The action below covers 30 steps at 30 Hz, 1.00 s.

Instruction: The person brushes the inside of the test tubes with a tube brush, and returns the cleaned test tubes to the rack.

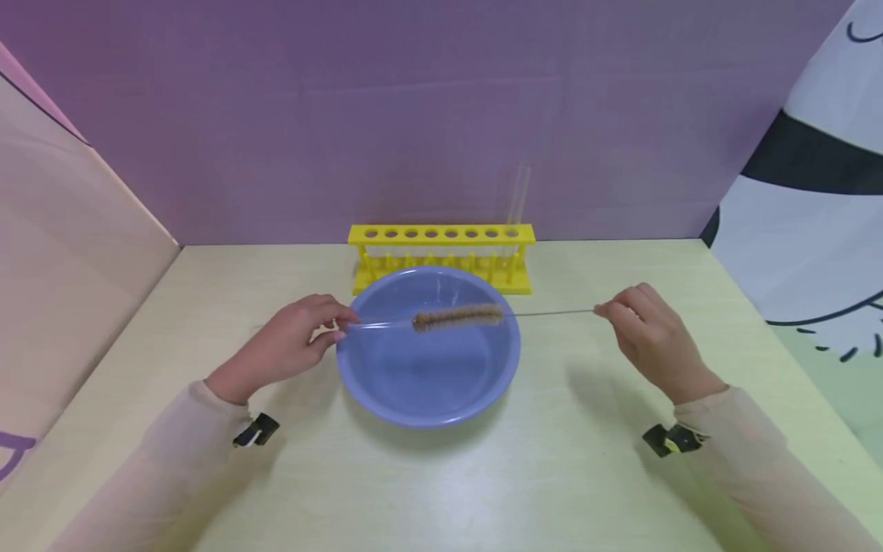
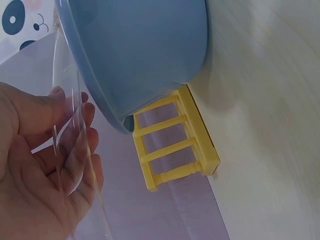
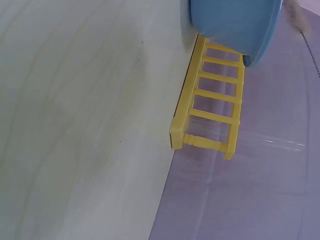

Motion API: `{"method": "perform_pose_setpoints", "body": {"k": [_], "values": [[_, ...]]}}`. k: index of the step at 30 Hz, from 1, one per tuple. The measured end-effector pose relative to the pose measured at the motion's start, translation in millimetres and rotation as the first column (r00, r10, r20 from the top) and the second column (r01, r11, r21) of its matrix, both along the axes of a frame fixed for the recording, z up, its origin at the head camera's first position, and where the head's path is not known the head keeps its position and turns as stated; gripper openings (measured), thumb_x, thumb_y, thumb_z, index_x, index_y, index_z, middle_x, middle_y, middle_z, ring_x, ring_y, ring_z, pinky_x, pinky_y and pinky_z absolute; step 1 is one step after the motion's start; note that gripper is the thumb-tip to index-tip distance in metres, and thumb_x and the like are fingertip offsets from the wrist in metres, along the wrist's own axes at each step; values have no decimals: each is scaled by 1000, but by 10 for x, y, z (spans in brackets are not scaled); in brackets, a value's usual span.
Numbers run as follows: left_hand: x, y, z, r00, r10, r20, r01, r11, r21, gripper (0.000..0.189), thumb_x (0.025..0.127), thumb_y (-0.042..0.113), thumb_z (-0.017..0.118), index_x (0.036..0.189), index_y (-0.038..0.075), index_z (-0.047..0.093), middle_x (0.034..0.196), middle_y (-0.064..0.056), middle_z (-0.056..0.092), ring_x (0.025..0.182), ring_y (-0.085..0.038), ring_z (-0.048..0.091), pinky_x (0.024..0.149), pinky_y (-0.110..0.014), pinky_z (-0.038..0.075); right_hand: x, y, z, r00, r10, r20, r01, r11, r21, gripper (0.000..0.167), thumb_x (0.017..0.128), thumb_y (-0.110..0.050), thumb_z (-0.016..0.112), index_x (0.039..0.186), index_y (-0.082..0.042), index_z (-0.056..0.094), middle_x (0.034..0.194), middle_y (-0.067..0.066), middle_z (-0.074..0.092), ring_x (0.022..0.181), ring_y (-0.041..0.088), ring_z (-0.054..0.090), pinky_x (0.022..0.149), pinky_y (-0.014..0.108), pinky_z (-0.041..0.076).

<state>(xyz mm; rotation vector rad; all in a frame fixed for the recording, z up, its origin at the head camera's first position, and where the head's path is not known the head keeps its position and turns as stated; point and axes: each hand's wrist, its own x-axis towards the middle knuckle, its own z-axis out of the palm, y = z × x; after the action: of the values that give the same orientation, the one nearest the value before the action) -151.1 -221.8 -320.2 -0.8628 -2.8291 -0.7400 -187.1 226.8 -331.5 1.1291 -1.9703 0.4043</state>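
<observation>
My left hand [image 1: 293, 337] pinches a clear test tube [image 1: 383, 325], held level over the left rim of the blue basin [image 1: 428, 422]. In the left wrist view the tube [image 2: 64, 65] runs between the thumb and the curled fingers. Out to the right, my right hand [image 1: 648, 337] pinches the end of the thin wire handle of a test tube brush [image 1: 461, 316]. The brown bristles lie over the basin, their tip right at the tube's end. The right wrist view shows only part of the brush [image 3: 297, 20] at the top corner; my right hand is outside it.
Behind the basin stands a yellow test tube rack [image 1: 441, 240], its base partly hidden by the basin. Another clear tube [image 1: 519, 195] stands upright in the rack's rightmost hole. A purple backdrop [image 1: 441, 115] closes off the back of the pale table [image 1: 441, 498].
</observation>
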Motion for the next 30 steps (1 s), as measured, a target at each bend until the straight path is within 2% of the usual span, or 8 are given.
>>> {"method": "perform_pose_setpoints", "body": {"k": [4,6,8,10,13,17,19,30], "values": [[-5,8,-40,999,2,-34,-1,1000,8,27,84,-5,65,109,4,66,95,-2,63,86,-17,57,68,-35,49,14,3,23,999,2,36,-3,1000,9,39,102,-15,38,77,3,63,71,12,53,64,25,49,56,28,41],[-5,13,-50,998,-1,-58,1,1000,9,27,83,-5,66,108,4,65,95,-3,63,86,-17,57,69,-35,49,19,6,40,998,14,60,-15,1000,12,26,96,-4,48,77,3,63,72,12,54,65,25,50,57,28,42],[0,16,-52,996,-4,-88,5,1000,10,27,82,-5,67,108,4,66,95,-3,63,87,-17,57,69,-34,49,18,9,64,996,19,90,-20,1000,17,11,85,10,57,77,3,63,73,12,54,66,25,50,59,28,43],[6,19,-47,993,-5,-117,7,1000,13,28,81,-5,67,108,4,66,95,-3,63,87,-18,57,70,-34,49,15,12,91,992,23,121,-25,999,22,19,72,20,61,78,3,63,74,12,55,68,25,51,62,28,43],[15,25,-39,989,4,-151,-1,1000,20,30,81,-6,68,108,5,66,96,-4,63,87,-18,56,70,-35,49,11,15,128,986,14,168,-19,999,30,20,73,20,60,79,2,63,76,11,55,71,25,51,65,27,43],[16,31,-39,984,14,-178,-10,1000,27,31,80,-7,68,108,5,66,96,-4,63,86,-18,55,69,-34,48,0,10,156,983,13,184,-20,999,36,25,70,24,62,78,0,63,75,10,56,71,23,51,65,27,43],[15,32,-48,982,12,-191,-8,1000,20,31,79,-7,69,107,5,66,96,-4,63,86,-19,55,70,-34,49,-2,2,179,982,8,186,-17,999,48,38,56,30,68,77,-1,63,74,9,56,70,21,52,63,28,44],[40,64,-70,978,15,-210,-21,999,-28,30,79,-4,70,107,5,65,100,-4,61,90,-18,52,76,-35,51,-20,14,352,948,-64,311,16,988,152,34,60,18,78,77,-9,64,74,-2,59,68,11,53,62,23,45]]}}
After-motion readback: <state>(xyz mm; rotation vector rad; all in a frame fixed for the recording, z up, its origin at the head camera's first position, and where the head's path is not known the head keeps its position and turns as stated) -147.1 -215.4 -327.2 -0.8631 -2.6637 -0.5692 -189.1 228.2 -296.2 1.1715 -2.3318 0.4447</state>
